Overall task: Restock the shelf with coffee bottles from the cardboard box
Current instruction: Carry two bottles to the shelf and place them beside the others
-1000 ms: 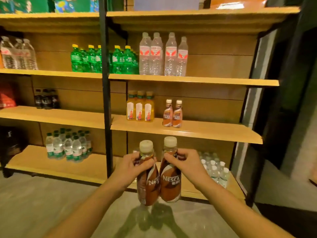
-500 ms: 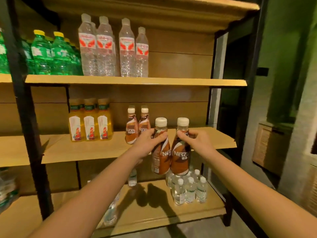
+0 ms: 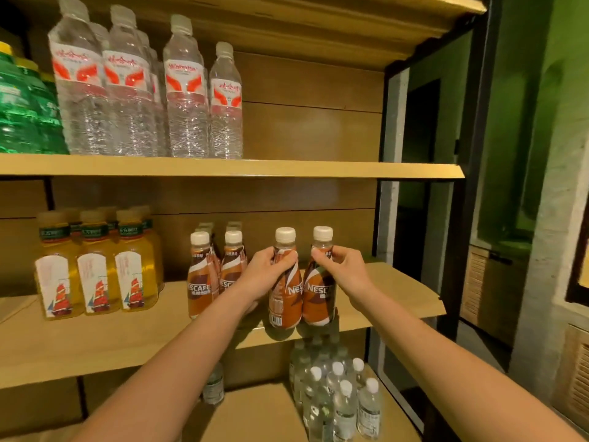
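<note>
I hold two brown Nescafe coffee bottles with white caps, upright and side by side, over the front part of the middle shelf (image 3: 398, 291). My left hand (image 3: 267, 272) grips the neck of the left bottle (image 3: 285, 301). My right hand (image 3: 342, 269) grips the neck of the right bottle (image 3: 318, 298). Their bases are at the shelf board; whether they touch it I cannot tell. Just to the left, several coffee bottles (image 3: 200, 275) stand on the same shelf in two rows. The cardboard box is out of view.
Yellow drink bottles (image 3: 95, 269) stand at the left of the middle shelf. Tall water bottles (image 3: 143, 90) and green bottles (image 3: 22, 106) fill the shelf above. Small water bottles (image 3: 338, 397) crowd the bottom shelf. A black frame post (image 3: 452, 218) bounds the right side.
I have stepped closer to the shelf and lifted both bottles from waist height up and forward to the middle shelf, right of the coffee bottles standing there.
</note>
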`<state>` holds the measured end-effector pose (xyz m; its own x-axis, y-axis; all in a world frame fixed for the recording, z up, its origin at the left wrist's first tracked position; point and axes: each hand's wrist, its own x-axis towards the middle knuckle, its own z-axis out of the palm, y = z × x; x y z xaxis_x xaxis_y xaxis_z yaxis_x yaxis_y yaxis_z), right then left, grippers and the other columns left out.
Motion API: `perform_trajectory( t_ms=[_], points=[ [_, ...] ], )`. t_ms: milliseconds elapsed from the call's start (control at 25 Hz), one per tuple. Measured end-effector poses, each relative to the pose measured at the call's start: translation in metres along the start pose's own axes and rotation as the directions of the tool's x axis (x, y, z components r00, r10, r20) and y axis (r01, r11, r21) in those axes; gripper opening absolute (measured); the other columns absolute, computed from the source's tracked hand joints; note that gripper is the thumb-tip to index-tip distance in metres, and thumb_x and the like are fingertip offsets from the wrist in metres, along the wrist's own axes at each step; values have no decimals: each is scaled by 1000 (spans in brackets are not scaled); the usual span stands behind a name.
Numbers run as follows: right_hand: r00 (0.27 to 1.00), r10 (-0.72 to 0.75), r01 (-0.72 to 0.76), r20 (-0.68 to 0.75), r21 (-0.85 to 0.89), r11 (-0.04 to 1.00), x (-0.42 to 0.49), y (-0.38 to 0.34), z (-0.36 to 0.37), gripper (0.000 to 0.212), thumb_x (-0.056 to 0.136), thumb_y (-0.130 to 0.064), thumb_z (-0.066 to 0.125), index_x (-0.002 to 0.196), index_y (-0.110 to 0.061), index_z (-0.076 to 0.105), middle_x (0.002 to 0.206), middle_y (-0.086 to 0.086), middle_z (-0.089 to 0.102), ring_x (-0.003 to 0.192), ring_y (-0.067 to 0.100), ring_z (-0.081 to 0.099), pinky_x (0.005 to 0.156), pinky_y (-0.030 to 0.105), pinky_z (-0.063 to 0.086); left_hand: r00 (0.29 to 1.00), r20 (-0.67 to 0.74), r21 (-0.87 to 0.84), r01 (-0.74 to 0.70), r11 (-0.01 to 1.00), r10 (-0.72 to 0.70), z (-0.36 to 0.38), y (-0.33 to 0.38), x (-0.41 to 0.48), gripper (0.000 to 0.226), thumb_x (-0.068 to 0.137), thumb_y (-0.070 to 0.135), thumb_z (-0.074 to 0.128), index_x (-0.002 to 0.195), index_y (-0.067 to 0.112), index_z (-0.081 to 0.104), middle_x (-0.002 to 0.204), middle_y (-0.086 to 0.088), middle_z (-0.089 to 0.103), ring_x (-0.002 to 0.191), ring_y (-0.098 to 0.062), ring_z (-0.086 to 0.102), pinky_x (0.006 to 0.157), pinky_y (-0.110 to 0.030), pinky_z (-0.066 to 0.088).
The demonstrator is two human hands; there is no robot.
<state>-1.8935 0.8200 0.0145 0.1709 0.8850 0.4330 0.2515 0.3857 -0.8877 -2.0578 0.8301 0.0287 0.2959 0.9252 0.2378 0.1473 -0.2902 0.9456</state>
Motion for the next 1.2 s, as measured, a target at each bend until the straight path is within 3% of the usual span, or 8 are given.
perform_trajectory(
  t_ms=[80,280,600,800,920,1040,1120,1200],
  points=[
    [999,-11,12,35,-13,1000,17,10,-2,17,85,-30,64,92,-15,65,92,2,71,88,16,68,77,28,53,1000,-4,19,10,1000,-10,2,-4,13,23,91,32,54,112,22,52,104,4,64,100,-13,59,87,-30,45],
    [996,-18,21,90,-31,999,51,30,2,16,84,-30,65,93,-17,65,94,2,71,89,15,68,79,29,54,1000,-10,32,30,999,-30,3,-13,34,24,92,32,52,115,23,51,102,6,63,92,-6,58,72,-20,44],
    [996,0,-2,92,21,1000,73,56,9,9,81,-29,68,87,-24,64,90,-1,71,87,13,68,78,29,55,998,-39,-25,54,998,-55,4,-32,58,9,92,31,52,102,31,53,100,7,65,93,-7,61,73,-22,47],
    [999,-3,1,45,26,1000,73,62,14,23,80,-31,70,97,-17,66,92,-1,71,90,14,67,79,30,55,999,-22,-21,43,999,-44,5,-42,65,37,91,35,52,125,24,47,115,5,60,102,-8,57,83,-25,47],
    [996,30,-37,82,88,995,66,68,10,40,80,-33,69,115,-19,56,105,-7,63,101,11,60,79,21,49,978,-207,197,3,980,39,17,-64,55,56,80,39,66,128,28,41,113,11,55,106,-8,53,92,-31,45],
    [990,50,-58,132,53,997,49,86,3,49,80,-37,68,122,-23,49,112,-8,58,105,8,57,81,17,46,873,-458,420,47,906,167,39,-97,37,73,62,50,78,120,29,38,119,7,52,112,-12,50,97,-36,46],
    [987,48,-48,150,-10,999,36,97,2,41,79,-38,69,113,-29,49,104,-11,59,97,3,57,73,13,45,838,-515,472,102,876,180,48,-112,35,79,56,52,81,114,24,35,117,2,51,112,-15,50,93,-33,47],
    [986,40,-32,159,-56,998,28,105,3,47,77,-39,71,117,-26,50,105,-10,59,98,3,58,73,11,44,817,-547,462,117,879,179,49,-117,38,77,54,49,84,106,23,33,109,1,54,105,-16,55,83,-28,49]
  ],
)
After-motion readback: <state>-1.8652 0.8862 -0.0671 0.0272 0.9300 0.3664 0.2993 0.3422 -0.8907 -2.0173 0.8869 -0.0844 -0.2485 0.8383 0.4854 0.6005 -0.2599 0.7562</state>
